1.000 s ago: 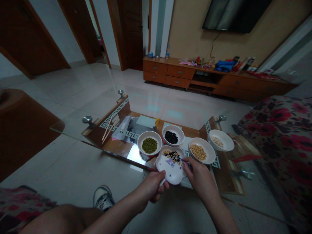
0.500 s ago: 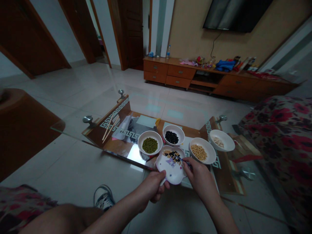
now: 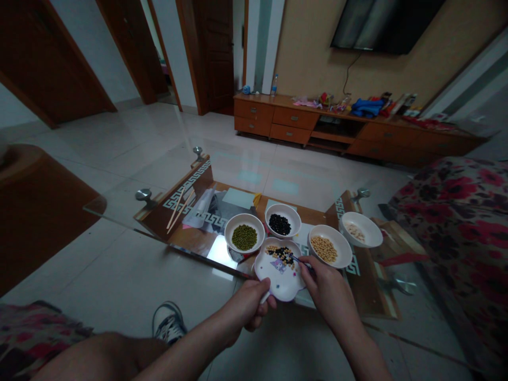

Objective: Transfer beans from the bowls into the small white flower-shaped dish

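My left hand [image 3: 255,302] grips the short handle of a white flower-shaped plate [image 3: 283,288] with a purple cartoon print. Mixed black and yellow beans [image 3: 282,255] lie toward the plate's far side. My right hand [image 3: 327,283] pinches slim dark tweezers [image 3: 300,260], their tips among the beans; the rest is partly hidden by my fingers. Around the plate stand a bowl of green beans [image 3: 245,237], a bowl of black beans [image 3: 280,224] and a bowl of yellow beans [image 3: 324,248]. A bowl with pale pieces [image 3: 355,232] is farther right.
The bowls stand on a glass-topped table [image 3: 119,209] with metal supports. Wooden chopsticks [image 3: 177,214] lie at its left, and papers [image 3: 228,203] show under the glass. A floral-covered seat [image 3: 456,211] is at right; a wooden TV cabinet [image 3: 293,117] stands beyond.
My right hand and the tweezers have shifted very slightly among the beans. My left hand and the plate stay nearly in place.
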